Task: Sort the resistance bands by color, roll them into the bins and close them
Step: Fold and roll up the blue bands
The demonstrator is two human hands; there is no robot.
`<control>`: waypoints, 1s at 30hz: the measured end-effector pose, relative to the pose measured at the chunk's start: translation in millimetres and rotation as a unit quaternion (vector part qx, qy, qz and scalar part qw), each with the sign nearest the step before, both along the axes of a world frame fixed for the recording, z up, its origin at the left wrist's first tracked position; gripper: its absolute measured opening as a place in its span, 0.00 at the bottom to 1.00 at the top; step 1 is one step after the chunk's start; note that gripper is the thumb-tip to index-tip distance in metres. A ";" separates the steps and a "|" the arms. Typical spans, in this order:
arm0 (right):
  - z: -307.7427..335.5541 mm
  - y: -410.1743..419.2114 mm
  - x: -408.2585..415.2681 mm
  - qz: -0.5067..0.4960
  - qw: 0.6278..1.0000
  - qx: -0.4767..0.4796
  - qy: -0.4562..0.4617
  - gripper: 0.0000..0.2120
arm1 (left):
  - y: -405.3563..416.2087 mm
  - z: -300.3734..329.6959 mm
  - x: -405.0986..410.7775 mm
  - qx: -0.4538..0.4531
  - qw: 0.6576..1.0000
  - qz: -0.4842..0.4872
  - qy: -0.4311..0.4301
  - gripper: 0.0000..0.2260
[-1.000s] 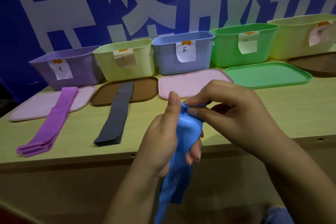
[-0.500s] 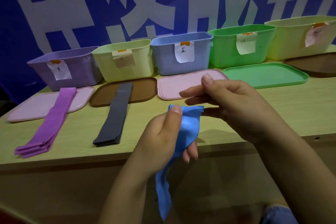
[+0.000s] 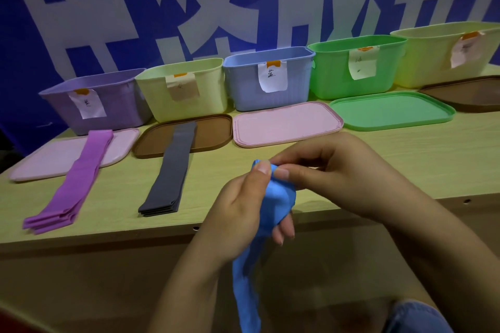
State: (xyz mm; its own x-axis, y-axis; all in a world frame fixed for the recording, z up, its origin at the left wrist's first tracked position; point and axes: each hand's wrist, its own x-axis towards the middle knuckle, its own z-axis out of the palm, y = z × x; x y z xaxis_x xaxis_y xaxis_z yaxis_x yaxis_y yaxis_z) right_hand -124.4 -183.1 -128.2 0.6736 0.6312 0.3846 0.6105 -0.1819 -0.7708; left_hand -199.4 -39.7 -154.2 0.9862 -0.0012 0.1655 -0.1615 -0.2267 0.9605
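At table (image 3: 351, 159) edge, six o'clock of blue bin (image 3: 267, 81), I held blue band (image 3: 278, 197). Left hand (image 3: 243, 213) curled round bunch, right hand (image 3: 332, 176) pinched top end. Band seemed light, soft, stretchy, tail dangling; best gripped at rolled end, else it unwinds.

We see a blue band (image 3: 278, 197), a purple band (image 3: 78, 178), a dark grey band (image 3: 170, 170), and pink lids (image 3: 286, 123).
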 end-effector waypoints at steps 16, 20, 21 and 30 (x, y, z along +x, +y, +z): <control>-11.5 7.0 4.3 -0.077 0.984 0.020 -0.161 0.04 | -1.2 -17.0 11.2 -0.236 0.964 -0.100 0.071 0.24; -10.9 7.9 1.1 -0.093 0.973 0.024 -0.210 0.04 | -2.6 -18.6 15.4 -0.233 0.967 -0.083 0.066 0.31; -11.4 8.1 0.0 -0.096 0.969 0.020 -0.228 0.03 | -3.1 -20.6 16.3 -0.203 0.976 -0.057 0.058 0.33; -18.9 8.3 2.9 -0.066 0.964 0.001 -0.258 0.03 | -7.1 -11.6 16.9 -0.083 0.995 0.037 0.030 0.27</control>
